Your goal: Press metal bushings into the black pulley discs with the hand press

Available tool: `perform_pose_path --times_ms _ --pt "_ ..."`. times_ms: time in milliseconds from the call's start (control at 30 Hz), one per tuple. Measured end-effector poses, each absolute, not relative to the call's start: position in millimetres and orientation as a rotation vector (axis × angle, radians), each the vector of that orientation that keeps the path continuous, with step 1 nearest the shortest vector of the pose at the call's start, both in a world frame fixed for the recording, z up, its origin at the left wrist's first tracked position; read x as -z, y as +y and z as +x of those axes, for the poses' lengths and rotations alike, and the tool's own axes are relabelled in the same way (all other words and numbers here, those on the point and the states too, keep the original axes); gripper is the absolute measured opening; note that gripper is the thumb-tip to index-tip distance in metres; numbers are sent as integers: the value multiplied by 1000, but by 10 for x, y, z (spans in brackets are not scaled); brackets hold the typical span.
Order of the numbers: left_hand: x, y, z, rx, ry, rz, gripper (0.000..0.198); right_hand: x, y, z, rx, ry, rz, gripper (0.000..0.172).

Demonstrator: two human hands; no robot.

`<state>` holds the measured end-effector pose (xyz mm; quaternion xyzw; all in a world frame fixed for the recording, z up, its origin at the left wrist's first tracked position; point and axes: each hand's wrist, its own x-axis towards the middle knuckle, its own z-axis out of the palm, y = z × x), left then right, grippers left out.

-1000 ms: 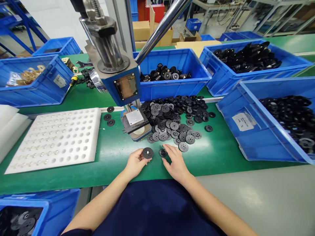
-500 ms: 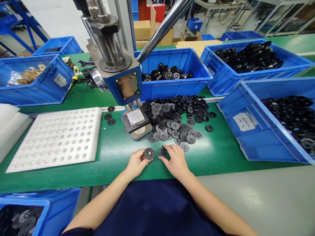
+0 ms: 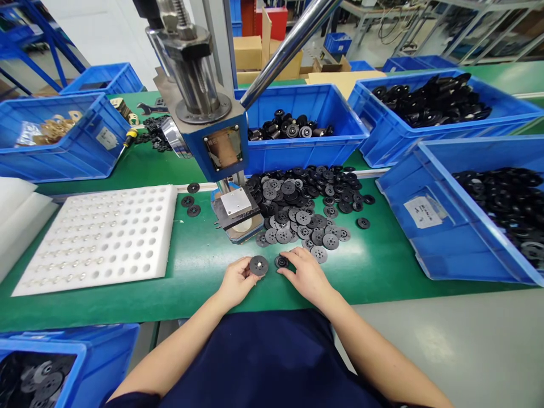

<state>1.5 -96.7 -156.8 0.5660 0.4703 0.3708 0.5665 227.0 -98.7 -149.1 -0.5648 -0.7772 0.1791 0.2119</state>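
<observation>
My left hand (image 3: 239, 283) is closed on a flat black disc (image 3: 259, 266); a small shiny piece shows at the disc's centre. Just to the right, the thumb and fingers of my right hand (image 3: 306, 275) pinch the edge of a smaller black disc (image 3: 280, 261) with a ringed hub, low over the green tabletop. The two discs are a short gap apart. Behind my hands stands a bench press (image 3: 225, 147) with a metal plate on its base. A heap of loose black discs (image 3: 304, 217) spreads beside the press.
A white foam tray (image 3: 127, 242) with small shiny pieces in some holes lies on the left. Blue bins of black parts stand behind (image 3: 306, 152) and at the right (image 3: 395, 226). A bin of tan parts (image 3: 85, 158) and a screwdriver (image 3: 131, 136) are back left.
My right thumb and fingers have drawn closer around the smaller disc. My left hand keeps its disc in nearly the same place. The view has shifted slightly.
</observation>
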Motion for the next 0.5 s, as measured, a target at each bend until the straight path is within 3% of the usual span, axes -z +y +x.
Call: perform_pose_path --times_ms 133,500 --pt "1571 -965 18 -869 1130 1375 18 1447 -1022 2211 -486 -1982 -1521 26" --pt "1575 -948 -28 -888 1159 1554 19 1169 -1144 1793 -643 -1897 -1181 29"
